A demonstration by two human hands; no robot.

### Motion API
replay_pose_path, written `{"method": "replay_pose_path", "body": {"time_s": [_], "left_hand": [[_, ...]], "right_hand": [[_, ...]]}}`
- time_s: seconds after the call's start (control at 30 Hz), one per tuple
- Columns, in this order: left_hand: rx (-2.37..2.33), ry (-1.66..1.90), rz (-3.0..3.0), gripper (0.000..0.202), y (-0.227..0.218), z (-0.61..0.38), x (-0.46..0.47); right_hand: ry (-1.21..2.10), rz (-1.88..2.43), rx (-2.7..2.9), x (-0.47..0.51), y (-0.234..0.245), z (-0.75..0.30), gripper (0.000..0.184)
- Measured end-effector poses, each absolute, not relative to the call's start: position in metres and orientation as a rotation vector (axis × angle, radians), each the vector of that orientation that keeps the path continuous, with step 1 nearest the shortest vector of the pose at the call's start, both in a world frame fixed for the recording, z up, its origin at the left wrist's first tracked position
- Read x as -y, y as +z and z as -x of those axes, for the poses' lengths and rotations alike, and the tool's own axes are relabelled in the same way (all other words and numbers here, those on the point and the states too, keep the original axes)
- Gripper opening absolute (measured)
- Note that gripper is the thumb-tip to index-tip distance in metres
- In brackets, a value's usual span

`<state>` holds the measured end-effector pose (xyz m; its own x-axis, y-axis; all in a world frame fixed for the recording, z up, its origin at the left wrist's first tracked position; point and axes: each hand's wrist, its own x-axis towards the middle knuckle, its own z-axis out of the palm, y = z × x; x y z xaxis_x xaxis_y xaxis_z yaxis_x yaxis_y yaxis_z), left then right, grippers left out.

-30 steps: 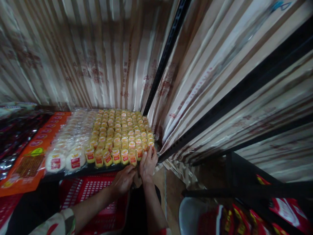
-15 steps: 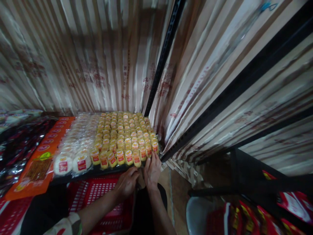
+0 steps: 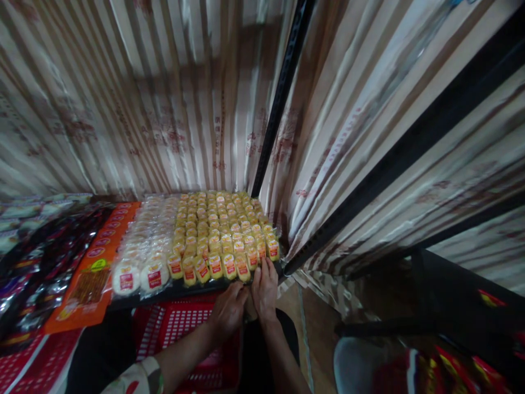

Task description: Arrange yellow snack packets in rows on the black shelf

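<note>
Several rows of small yellow snack packets (image 3: 223, 232) with red labels fill the right end of a dark shelf (image 3: 180, 288). My right hand (image 3: 265, 287) rests against the front right packets, fingers stretched up and close together. My left hand (image 3: 228, 312) is curled just below the shelf's front edge, beside the right hand; what it holds, if anything, is hidden. Round white packets (image 3: 141, 257) with red labels lie to the left of the yellow ones.
A red plastic basket (image 3: 180, 328) stands under the shelf. Orange packets (image 3: 88, 279) and dark shiny packets (image 3: 36, 262) lie further left. Striped plastic sheeting (image 3: 164, 109) hangs behind, with black shelf posts (image 3: 283, 93). Red packets (image 3: 451, 366) sit at lower right.
The view has shifted, so the shelf and both hands sit further right and lower. My right hand's fingers have slid down to the front row of yellow packets.
</note>
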<state>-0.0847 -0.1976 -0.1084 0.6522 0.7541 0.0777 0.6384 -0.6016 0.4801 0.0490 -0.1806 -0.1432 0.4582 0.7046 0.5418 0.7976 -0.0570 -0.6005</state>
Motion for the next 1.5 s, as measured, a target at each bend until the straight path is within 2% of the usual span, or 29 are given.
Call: {"method": "replay_pose_path", "body": {"time_s": [0.17, 0.63, 0.87, 1.1, 1.23, 1.5], "left_hand": [[-1.072, 0.430, -2.519, 0.029, -0.117, 0.076, 0.194], [-1.294, 0.300, -2.408, 0.040, -0.095, 0.070, 0.188], [-1.179, 0.407, -2.414, 0.036, -0.102, 0.078, 0.190], [-1.289, 0.550, -2.443, 0.040, -0.099, 0.106, 0.197], [-1.307, 0.678, -2.462, 0.046, -0.106, 0.112, 0.192], [-1.329, 0.636, -2.358, 0.051, -0.099, 0.113, 0.191]], "right_hand": [[-0.105, 1.766, 1.272, 0.183, -0.142, -0.049, 0.046], [-0.169, 1.734, 1.290, 0.186, -0.142, -0.048, 0.038], [-0.253, 1.682, 1.376, 0.195, -0.132, -0.043, 0.036], [-0.071, 1.525, 1.573, 0.213, -0.140, -0.029, 0.035], [-0.077, 1.516, 1.599, 0.210, -0.146, -0.021, 0.035], [-0.116, 1.535, 1.621, 0.208, -0.144, -0.021, 0.035]]}}
